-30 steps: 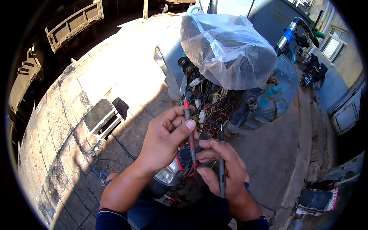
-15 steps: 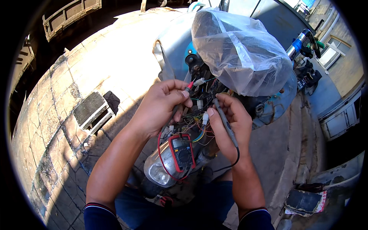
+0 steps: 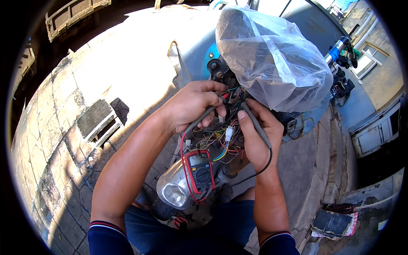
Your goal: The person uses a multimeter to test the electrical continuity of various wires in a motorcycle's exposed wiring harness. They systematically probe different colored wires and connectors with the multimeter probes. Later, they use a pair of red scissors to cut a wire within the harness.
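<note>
So the left hand [image 3: 199, 106] pinches the red-tipped probe [image 3: 200, 117] angled forward-right, the right hand [image 3: 264, 132] grips the black probe [image 3: 257, 124] angled forward-left — both about equally near the wire tangle [image 3: 215, 139] between them.

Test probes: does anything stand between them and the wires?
Nothing visible does. The red-tipped probe in the left hand and the grey probe in the right hand both point in at the wires. The plastic sheet lies beyond, not between. Whether they touch is unclear.
</note>
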{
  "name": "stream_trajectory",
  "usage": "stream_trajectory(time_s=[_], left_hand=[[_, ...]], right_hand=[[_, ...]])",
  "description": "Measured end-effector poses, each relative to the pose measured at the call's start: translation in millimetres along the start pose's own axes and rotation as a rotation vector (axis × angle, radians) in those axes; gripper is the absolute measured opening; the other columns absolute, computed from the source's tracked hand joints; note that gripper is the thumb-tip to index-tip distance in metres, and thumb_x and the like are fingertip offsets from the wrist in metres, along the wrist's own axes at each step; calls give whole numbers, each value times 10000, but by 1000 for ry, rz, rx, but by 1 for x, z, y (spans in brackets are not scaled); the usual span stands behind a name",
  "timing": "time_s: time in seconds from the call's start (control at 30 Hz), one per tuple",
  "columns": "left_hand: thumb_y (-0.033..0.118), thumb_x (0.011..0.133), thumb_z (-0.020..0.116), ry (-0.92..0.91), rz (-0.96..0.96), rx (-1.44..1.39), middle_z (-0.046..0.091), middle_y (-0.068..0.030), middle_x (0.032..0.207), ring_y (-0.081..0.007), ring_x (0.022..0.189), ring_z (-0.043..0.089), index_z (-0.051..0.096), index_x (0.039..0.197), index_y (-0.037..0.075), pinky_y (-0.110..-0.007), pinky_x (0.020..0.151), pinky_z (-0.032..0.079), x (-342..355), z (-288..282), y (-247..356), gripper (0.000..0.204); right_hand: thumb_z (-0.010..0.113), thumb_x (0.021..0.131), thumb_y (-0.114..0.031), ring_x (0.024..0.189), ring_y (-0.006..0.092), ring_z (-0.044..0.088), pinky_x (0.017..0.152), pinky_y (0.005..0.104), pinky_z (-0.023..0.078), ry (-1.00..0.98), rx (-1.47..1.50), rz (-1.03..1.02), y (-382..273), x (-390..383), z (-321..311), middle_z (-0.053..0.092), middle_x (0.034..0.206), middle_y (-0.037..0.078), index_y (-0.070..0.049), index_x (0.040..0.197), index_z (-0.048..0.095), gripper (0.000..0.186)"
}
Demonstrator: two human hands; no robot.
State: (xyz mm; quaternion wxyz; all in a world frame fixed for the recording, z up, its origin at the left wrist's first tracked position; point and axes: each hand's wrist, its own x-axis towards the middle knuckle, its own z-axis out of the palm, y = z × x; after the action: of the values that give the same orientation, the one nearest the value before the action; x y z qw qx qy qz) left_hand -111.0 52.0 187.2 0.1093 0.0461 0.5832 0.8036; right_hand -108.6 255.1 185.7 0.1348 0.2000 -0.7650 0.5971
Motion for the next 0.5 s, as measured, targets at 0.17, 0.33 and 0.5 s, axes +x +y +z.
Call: stream_trajectory(time_s=[0.17, 0.33, 0.5], left_hand=[[42, 938, 482, -12, -23, -38, 645, -100, 788, -110, 456, 516, 451, 1408, -106, -225, 446, 428, 0, 0, 1, 494], [47, 937, 485, -37, -41, -77, 644, -103, 783, -111, 449, 511, 468, 1368, -103, -225, 434, 416, 7, 1, 1, 457], [28, 928, 506, 8, 17, -12, 663, -114, 788, -117, 448, 523, 517, 1239, -78, -225, 431, 416, 4, 2, -1, 329]], right_hand=[[731, 909, -91, 827, 115, 625, 738, 266, 516, -15, -28, 6, 2, 1, 0, 683, 980, 100, 116, 1192, 673, 355], [725, 914, -99, 795, 91, 599, 713, 259, 503, -6, 13, 70, -1, 0, -3, 678, 984, 91, 110, 1185, 671, 347], [705, 919, -83, 765, 69, 576, 696, 247, 491, -20, 92, 126, -6, -5, -6, 665, 985, 70, 98, 1213, 640, 352]])
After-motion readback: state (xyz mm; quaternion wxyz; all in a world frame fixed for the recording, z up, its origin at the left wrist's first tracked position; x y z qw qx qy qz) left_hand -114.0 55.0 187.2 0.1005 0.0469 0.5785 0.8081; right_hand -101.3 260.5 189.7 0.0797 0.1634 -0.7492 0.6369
